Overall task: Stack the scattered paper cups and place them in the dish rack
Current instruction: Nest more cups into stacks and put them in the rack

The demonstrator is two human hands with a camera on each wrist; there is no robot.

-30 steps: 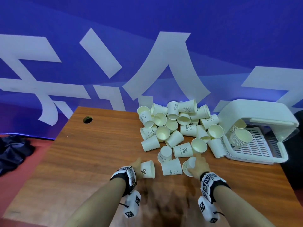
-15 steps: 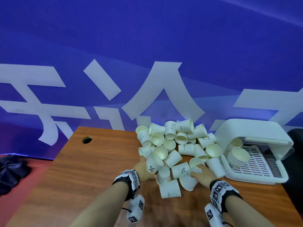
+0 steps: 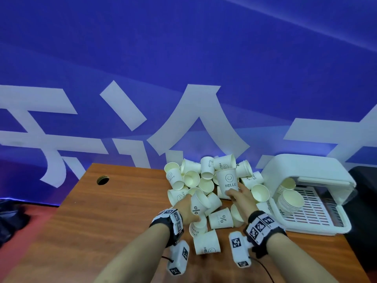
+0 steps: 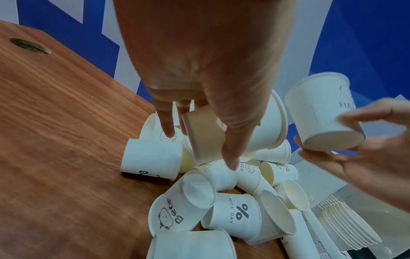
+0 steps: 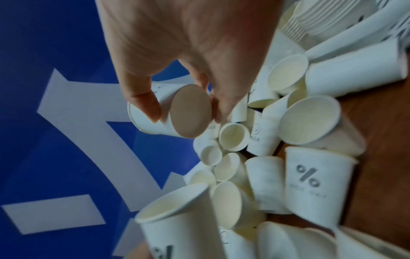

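The left hand [image 3: 186, 209] grips a "%" cup [image 3: 197, 205] mouth-up, probably as the stack's base. The right hand [image 3: 242, 198] pinches the "HELLO" cup [image 3: 227, 180] by its bottom above the pile, likely for nesting. The dish rack [image 3: 318, 225], right on the tabletop [image 3: 91, 221], holds finished stacks.

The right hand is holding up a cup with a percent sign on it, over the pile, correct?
Not quite. The cup that the right hand holds up over the pile shows a smiley face and HELLO, not a percent sign; the head view shows it.
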